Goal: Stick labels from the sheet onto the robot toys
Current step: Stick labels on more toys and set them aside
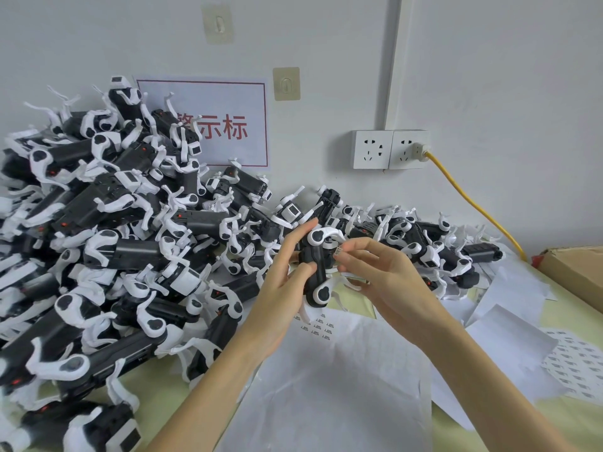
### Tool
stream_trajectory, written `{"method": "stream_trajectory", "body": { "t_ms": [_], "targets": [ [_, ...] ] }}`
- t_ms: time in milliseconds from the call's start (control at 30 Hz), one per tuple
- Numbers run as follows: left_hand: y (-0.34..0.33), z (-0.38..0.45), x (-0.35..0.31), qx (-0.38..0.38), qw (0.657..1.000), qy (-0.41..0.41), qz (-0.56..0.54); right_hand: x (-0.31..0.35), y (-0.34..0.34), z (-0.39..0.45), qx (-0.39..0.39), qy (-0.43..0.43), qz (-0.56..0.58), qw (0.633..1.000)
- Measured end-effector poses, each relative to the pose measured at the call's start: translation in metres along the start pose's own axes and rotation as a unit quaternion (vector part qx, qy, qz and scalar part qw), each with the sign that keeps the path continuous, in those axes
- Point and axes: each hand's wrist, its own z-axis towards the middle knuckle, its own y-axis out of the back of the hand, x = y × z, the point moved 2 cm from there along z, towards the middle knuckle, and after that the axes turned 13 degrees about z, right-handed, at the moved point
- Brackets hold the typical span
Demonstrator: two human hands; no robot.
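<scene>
While the left hand [283, 272] grips a black-and-white robot toy [317, 267] upright above the worktop [156, 380], thumb curled on its dark body and forefinger stretched straight behind it, the right hand [383, 272] pinches a tiny label [338, 251] between thumb and forefinger, right beside the toy's side. Below lies a creased white label sheet [326, 370], its few printed labels near the top edge. Glossy plastic toys [114, 239] are heaped left and behind against the wall [489, 76]; a cardboard box [577, 269] sits at right.

White wall [489, 76] (double socket [390, 149], yellow cable [473, 203]).
</scene>
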Motion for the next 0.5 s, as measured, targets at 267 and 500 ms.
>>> {"method": "stream_trajectory", "body": {
  "t_ms": [267, 500],
  "targets": [
    [-0.002, -0.002, -0.003, 0.000, 1.000, 0.008, 0.001, 0.000, -0.002, -0.001, -0.001, 0.019, -0.024, 1.000],
    [-0.010, -0.003, 0.000, -0.004, 1.000, -0.020, 0.003, -0.005, -0.011, -0.004, -0.021, 0.089, -0.108, 0.990]
  ]
}}
